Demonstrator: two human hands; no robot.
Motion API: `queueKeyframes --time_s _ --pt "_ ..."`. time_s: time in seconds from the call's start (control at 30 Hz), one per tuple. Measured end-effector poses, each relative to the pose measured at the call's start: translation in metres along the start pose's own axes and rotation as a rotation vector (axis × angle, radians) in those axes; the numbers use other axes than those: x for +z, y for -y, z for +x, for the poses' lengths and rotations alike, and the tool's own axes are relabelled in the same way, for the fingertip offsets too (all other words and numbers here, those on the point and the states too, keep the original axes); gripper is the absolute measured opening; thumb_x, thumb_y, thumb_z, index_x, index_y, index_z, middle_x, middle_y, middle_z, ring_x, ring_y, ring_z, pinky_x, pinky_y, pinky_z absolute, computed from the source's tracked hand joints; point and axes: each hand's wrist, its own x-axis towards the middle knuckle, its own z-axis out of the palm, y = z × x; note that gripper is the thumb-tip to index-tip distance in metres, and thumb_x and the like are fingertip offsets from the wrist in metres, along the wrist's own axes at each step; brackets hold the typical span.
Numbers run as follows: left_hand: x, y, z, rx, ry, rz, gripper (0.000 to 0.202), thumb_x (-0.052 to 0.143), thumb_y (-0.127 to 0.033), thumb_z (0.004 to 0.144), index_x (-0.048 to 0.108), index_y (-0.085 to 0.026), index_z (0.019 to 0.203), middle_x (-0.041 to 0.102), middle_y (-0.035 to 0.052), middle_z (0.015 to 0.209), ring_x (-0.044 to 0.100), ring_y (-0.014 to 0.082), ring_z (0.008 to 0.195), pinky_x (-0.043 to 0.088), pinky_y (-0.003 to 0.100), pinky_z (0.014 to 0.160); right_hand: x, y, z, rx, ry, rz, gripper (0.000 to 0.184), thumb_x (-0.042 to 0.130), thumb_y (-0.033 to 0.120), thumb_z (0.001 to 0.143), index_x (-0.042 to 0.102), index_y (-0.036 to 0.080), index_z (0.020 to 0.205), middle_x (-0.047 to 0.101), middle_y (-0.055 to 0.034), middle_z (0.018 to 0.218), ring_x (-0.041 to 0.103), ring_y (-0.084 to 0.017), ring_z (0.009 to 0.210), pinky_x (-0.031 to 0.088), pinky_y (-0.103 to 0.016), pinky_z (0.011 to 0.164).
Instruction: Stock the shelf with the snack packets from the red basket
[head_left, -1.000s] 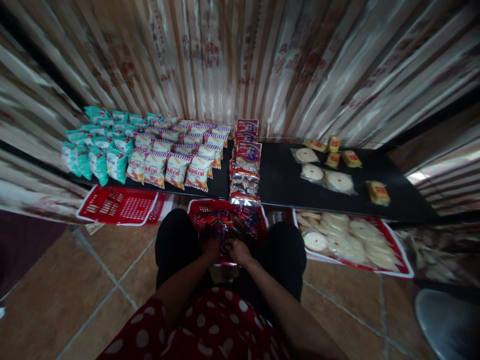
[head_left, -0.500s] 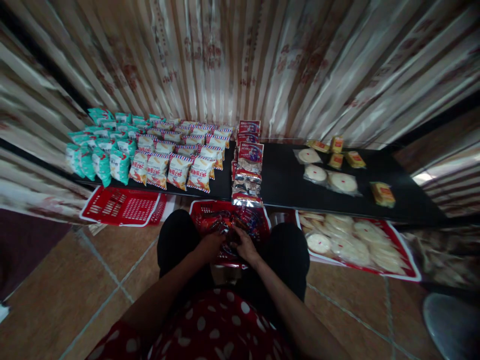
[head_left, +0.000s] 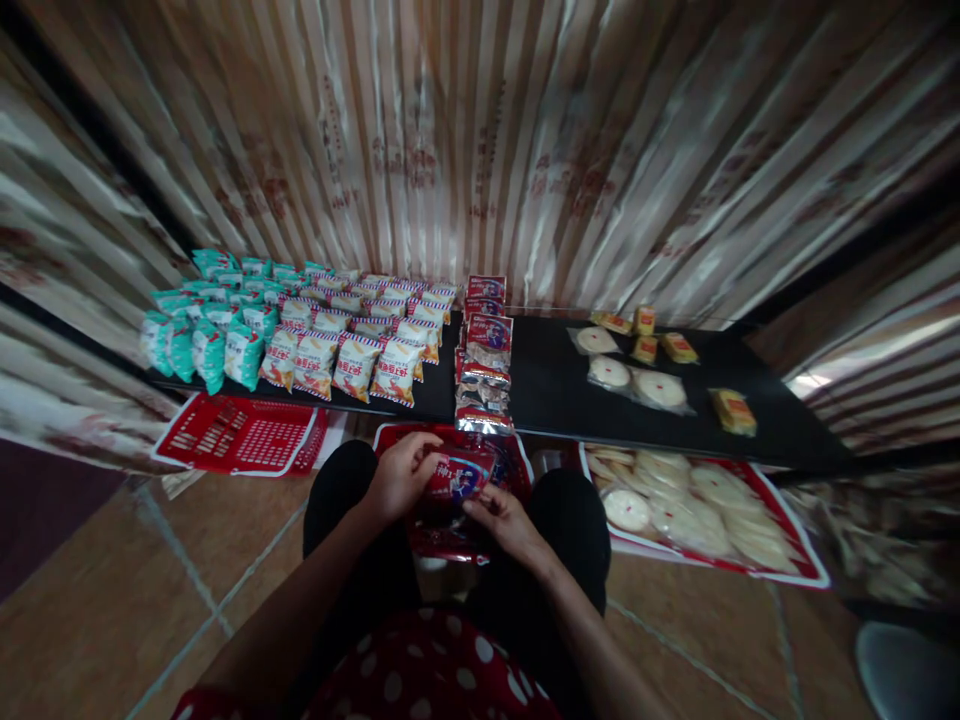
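Note:
Between my hands is a red and blue snack packet (head_left: 457,477) with white lettering, held over a red basket (head_left: 526,452). My left hand (head_left: 401,472) pinches its left side with thumb and fingers. At the packet's right end, my right hand (head_left: 504,515) grips the lower corner. More dark red packets lie in the basket beneath, partly hidden by my hands. Straight ahead on the black table, a stack of similar red and silver packets (head_left: 486,350) reaches the front edge.
Left on the black table (head_left: 555,390) stand rows of teal bags (head_left: 244,350) and white-orange snack bags (head_left: 356,365). Wrapped round flat cakes (head_left: 660,388) and yellow packets (head_left: 733,411) lie right. Below are a red basket (head_left: 277,440) and a basket of round cakes (head_left: 705,510). A curtain (head_left: 450,150) hangs behind.
Both hands have come up out of the basket, and a red and blue packet now shows between them. The view has shifted slightly.

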Motion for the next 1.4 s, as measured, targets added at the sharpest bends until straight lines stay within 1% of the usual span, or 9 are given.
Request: queueKeyframes --time_s 0.1,0.2,0.27,0.37,0.43,0.53,0.77,1.03,1.4 --pt "0.008 0.002 0.0 -0.123 -0.032 -0.218 0.05 0.054 -0.032 0.081 0.043 -0.021 0.129 0.062 0.0023 0.096 0.058 0.0115 0.072 0.048 0.023 0.064 -0.003 0.019 -0.008 -0.032 -0.035 0.023 0.038 0.063 0.051 0.074 0.064 0.021 0.098 0.07 -0.0023 0.092 0.063 -0.02 0.088 0.048 -0.036 0.086" --pt "0.016 0.002 -0.004 -0.19 0.035 -0.343 0.064 0.059 -0.033 0.077 0.035 -0.018 0.134 0.062 0.0051 0.104 0.059 0.0114 0.072 0.049 0.024 0.066 -0.012 0.031 -0.015 -0.062 -0.118 0.035 0.039 0.066 0.051 0.072 0.065 0.022 0.099 0.07 -0.0026 0.093 0.063 -0.021 0.092 0.047 -0.037 0.088" --pt "0.022 -0.001 -0.009 -0.191 0.128 -0.364 0.052 0.059 -0.031 0.075 0.046 -0.016 0.124 0.064 0.005 0.099 0.059 0.0123 0.074 0.048 0.024 0.067 -0.02 0.036 -0.019 -0.073 -0.171 0.03 0.039 0.067 0.051 0.072 0.065 0.022 0.098 0.07 -0.0035 0.093 0.064 -0.022 0.091 0.048 -0.037 0.087" --pt "0.037 -0.008 -0.017 -0.138 0.19 -0.267 0.016 0.055 -0.029 0.076 0.06 -0.016 0.084 0.062 0.0001 0.076 0.055 0.0117 0.068 0.043 0.022 0.062 -0.031 0.04 -0.024 -0.065 -0.219 0.047 0.04 0.067 0.05 0.072 0.065 0.022 0.101 0.071 -0.0049 0.096 0.064 -0.023 0.088 0.049 -0.038 0.085" --pt "0.049 -0.012 -0.018 -0.115 0.17 -0.217 0.015 0.053 -0.029 0.077 0.054 -0.017 0.067 0.055 -0.0025 0.063 0.05 0.0108 0.061 0.039 0.021 0.057 -0.037 0.04 -0.026 -0.059 -0.251 0.085 0.04 0.067 0.048 0.073 0.064 0.023 0.103 0.071 -0.0047 0.097 0.064 -0.023 0.088 0.049 -0.037 0.083" --pt "0.066 -0.017 -0.01 -0.094 0.137 -0.233 0.019 0.05 -0.03 0.078 0.051 -0.017 0.063 0.05 -0.0038 0.058 0.047 0.0103 0.057 0.035 0.021 0.054 -0.042 0.038 -0.027 -0.06 -0.338 0.147 0.036 0.068 0.045 0.074 0.064 0.024 0.103 0.071 -0.0031 0.096 0.064 -0.021 0.084 0.05 -0.035 0.078" --pt "0.072 -0.027 0.042 -0.08 0.03 -0.185 0.012 0.053 -0.026 0.08 0.06 -0.018 0.074 0.059 -0.0026 0.063 0.054 0.0119 0.061 0.041 0.021 0.059 -0.057 0.047 0.009 -0.173 -0.607 0.185 0.03 0.072 0.043 0.069 0.063 0.026 0.091 0.069 0.0026 0.08 0.061 -0.014 0.071 0.048 -0.025 0.066" --pt "0.056 -0.032 0.105 -0.134 -0.069 -0.019 0.024 0.055 -0.02 0.08 0.062 -0.02 0.103 0.07 0.0033 0.09 0.065 0.0176 0.083 0.048 0.027 0.077 -0.076 0.059 0.079 -0.172 -0.67 -0.041 0.047 0.068 0.048 0.068 0.057 0.02 0.104 0.067 -0.0033 0.087 0.062 -0.018 0.073 0.05 -0.032 0.07" --pt "0.053 -0.028 0.122 -0.244 -0.069 0.206 0.05 0.054 -0.02 0.081 0.045 -0.016 0.13 0.068 0.0089 0.106 0.064 0.0212 0.096 0.046 0.028 0.084 -0.076 0.056 0.109 -0.171 -0.766 -0.482 0.057 0.054 0.044 0.074 0.053 0.016 0.123 0.062 -0.0045 0.084 0.058 -0.019 0.071 0.047 -0.035 0.071"
